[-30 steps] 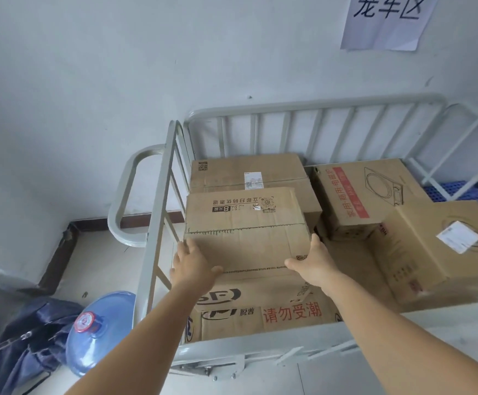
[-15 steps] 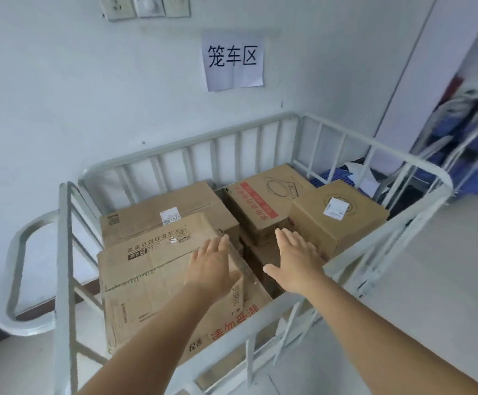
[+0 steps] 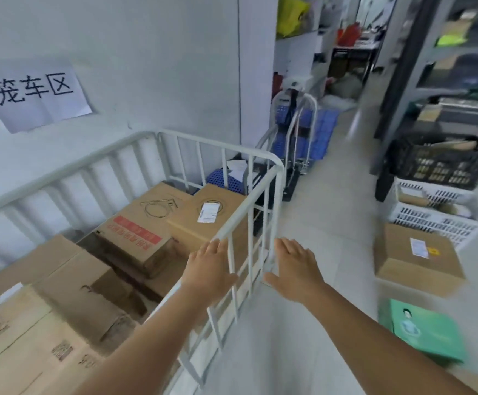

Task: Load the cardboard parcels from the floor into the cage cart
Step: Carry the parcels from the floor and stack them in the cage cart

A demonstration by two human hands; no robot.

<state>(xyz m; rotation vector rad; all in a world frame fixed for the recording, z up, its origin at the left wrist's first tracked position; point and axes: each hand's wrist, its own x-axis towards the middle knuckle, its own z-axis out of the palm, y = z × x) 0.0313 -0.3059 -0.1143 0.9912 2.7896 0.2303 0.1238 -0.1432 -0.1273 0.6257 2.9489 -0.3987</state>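
Both my hands are empty. My left hand point(image 3: 208, 273) hangs flat, fingers straight, over the top rail of the cage cart point(image 3: 272, 172); whether it touches the rail I cannot tell. My right hand point(image 3: 294, 267) is spread open just outside that rail, above the floor point(image 3: 331, 212).

The cart already carries several cardboard parcels, among them one with a red stripe point(image 3: 139, 223) and one with a white label point(image 3: 203, 220). One brown parcel point(image 3: 417, 258) lies on the floor to my right, flat and wide, bearing a small label, just in front of a white crate point(image 3: 437, 220). A green box point(image 3: 423, 332) lies nearer me.

Judgement: the floor parcel looks stiff and squat, with sound corners. Its weight cannot be read from here, so I would treat it as heavy. Hold should be taken under the two opposite short edges, palms beneath, not by the taped top flaps.
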